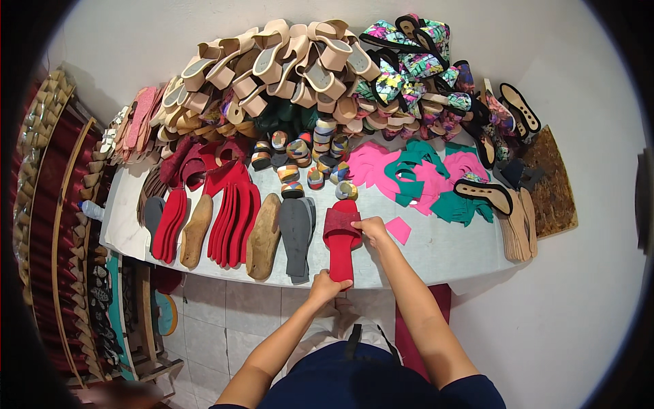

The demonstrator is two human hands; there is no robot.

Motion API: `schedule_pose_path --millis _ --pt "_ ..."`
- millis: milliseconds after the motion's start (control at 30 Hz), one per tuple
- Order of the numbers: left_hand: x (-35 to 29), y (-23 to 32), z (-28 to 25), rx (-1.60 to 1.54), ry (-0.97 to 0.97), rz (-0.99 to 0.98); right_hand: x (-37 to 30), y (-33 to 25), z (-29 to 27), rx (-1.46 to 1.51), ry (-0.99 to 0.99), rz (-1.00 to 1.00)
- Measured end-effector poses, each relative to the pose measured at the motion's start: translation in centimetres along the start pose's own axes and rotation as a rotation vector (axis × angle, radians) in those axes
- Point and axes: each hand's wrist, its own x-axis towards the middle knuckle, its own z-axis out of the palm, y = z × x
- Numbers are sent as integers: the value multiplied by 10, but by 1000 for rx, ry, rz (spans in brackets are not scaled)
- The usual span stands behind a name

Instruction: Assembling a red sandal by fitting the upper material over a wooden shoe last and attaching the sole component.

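A red slide sandal (343,242) lies at the front edge of the table, with a darker red band across its forefoot. My left hand (325,288) is closed round the narrow heel end. My right hand (371,230) pinches the right side of the band. Just left of it rests a stack of grey insoles (295,238), then a wooden shoe last (263,237). Beyond that lie several red insoles (234,225), a second wooden last (197,232) and another group of red insoles (170,226). A loose pink piece (398,231) is right of my right hand.
Beige heeled sandals (272,61) and patterned sandals (409,68) are heaped along the back. Multicoloured heel blocks (298,150) stand mid-table. Pink pieces (371,167) and green pieces (412,170) spread at right, beside tan insoles (518,225). A shelf rack (65,198) stands left.
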Motion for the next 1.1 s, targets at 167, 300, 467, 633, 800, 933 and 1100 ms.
schedule_pose_path --millis 167,300,467,633,800,933,1100 --pt "-4 10 -9 -106 -125 -49 -17 -14 4 76 -84 84" --pt "-3 19 -7 -56 -134 -47 -5 -2 -2 77 -140 67" --pt "-3 11 0 19 -1 -7 -5 8 -2 180 -189 45" --pt "5 4 -1 -30 -82 35 -4 12 -2 242 -258 29" --pt "5 11 2 -39 -114 48 -4 14 -4 282 -256 13" --pt "13 -5 -5 -293 -208 -12 0 18 -6 390 -311 36" --pt "-1 13 -22 -536 -291 -56 0 5 -17 320 -344 95"
